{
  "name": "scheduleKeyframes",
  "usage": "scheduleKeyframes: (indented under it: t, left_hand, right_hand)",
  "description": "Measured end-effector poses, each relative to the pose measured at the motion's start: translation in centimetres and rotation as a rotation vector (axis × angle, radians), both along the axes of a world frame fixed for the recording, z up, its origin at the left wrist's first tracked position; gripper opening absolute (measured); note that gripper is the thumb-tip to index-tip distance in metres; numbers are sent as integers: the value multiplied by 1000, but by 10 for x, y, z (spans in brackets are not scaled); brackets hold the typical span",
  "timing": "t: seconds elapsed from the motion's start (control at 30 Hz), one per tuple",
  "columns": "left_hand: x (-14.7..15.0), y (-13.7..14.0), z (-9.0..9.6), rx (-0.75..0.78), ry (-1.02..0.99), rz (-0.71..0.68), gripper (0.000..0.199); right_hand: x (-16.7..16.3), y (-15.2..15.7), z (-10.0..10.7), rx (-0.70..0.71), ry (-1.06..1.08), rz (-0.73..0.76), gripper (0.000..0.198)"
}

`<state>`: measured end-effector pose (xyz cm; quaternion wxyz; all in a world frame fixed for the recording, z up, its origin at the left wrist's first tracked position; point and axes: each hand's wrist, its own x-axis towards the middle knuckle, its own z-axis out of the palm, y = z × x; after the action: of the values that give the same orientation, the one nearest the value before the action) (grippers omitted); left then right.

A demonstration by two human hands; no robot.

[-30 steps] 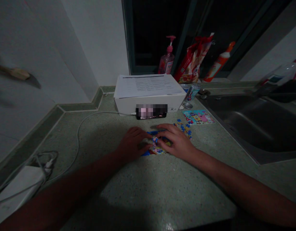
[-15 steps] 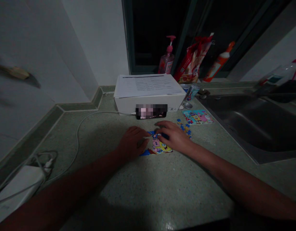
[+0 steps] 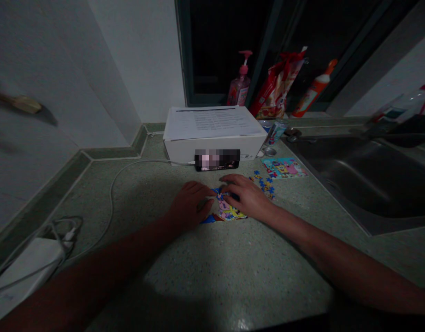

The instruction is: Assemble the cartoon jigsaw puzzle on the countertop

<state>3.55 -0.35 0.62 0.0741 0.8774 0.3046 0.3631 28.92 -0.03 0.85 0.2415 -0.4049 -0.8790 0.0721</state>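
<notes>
A partly assembled jigsaw puzzle (image 3: 227,211) with pink and yellow cartoon figures lies flat on the countertop. At its left side rests my left hand (image 3: 191,203), thumb and fingers apart around the edge. My right hand (image 3: 249,196) reaches over the upper right of the puzzle, fingers spread and bent, fingertips on or just above it. Whether a small piece sits under those fingertips is hidden. Just beyond my right hand are several loose puzzle pieces (image 3: 267,186), blue and yellow. A teal picture card (image 3: 285,168) with cartoon figures lies behind them.
A phone (image 3: 217,165) leans on a white box (image 3: 212,145) topped with a printed sheet (image 3: 212,122). Its cable (image 3: 112,193) runs left to a white power strip (image 3: 32,263). To the right is a steel sink (image 3: 378,175). Bottles and a red bag (image 3: 278,85) line the windowsill.
My right hand has shifted slightly left over the puzzle, uncovering a little more of the loose pieces. My left hand stays nearly still.
</notes>
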Motion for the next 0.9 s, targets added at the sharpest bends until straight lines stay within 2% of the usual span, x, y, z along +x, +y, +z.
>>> scheduleKeyframes:
  t: [0.9]
  left_hand:
    - [0,0,-1,-4,10,-6,12]
  right_hand:
    - [0,0,1,10,6,2,18]
